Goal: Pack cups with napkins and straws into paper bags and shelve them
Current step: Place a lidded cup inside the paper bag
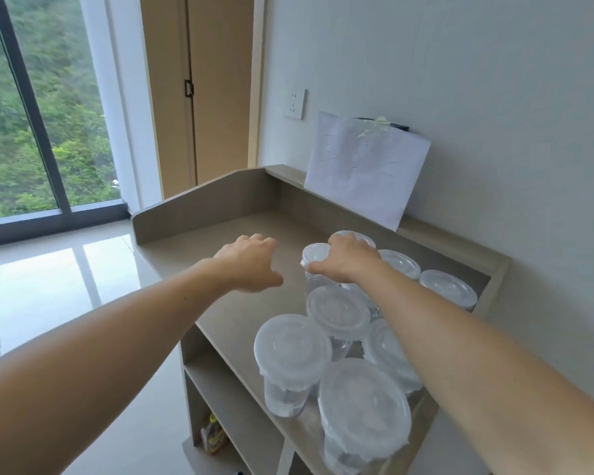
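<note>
Several clear plastic cups with translucent lids stand grouped on the right half of a beige shelf unit's top (220,241). My right hand (345,260) grips the lid of one cup (314,256) near the back of the group. Closer to me stand a cup (292,351) and another cup (364,413). My left hand (251,265) hovers over the bare top to the left of the cups, fingers loosely curled, holding nothing. No paper bags, napkins or straws are in view.
A white sheet of paper (366,166) leans against the wall behind the cups, below a wall socket (296,104). A raised rim edges the top at back and left. Lower shelves (234,402) hold a small packet (213,435). Tiled floor and a window lie left.
</note>
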Demonstrator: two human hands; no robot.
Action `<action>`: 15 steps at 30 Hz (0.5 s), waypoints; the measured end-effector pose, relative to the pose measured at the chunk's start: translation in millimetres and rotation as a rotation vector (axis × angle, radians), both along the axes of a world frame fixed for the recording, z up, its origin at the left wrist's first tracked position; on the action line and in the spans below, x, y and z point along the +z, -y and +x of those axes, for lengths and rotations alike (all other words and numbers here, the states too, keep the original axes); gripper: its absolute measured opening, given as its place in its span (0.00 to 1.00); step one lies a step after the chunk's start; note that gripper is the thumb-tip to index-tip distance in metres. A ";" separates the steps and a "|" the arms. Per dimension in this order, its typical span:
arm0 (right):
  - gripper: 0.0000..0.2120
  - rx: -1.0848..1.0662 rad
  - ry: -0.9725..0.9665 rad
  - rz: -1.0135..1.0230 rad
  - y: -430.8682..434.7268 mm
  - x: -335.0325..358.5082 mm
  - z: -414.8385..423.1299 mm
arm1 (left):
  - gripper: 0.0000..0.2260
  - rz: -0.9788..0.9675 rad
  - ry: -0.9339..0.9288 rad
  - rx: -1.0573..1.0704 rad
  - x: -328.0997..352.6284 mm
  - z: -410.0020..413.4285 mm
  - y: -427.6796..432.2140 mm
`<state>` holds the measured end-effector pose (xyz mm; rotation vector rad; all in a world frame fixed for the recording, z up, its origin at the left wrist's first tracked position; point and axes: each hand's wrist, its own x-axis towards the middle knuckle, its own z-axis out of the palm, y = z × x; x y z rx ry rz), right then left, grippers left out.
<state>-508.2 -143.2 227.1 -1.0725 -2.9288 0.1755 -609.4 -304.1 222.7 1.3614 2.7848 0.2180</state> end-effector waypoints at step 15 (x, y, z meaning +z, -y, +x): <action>0.42 -0.106 -0.109 -0.018 -0.2 -26.3 -31.2 | 0.30 0.009 0.010 -0.027 -4.9 -15.4 -5.0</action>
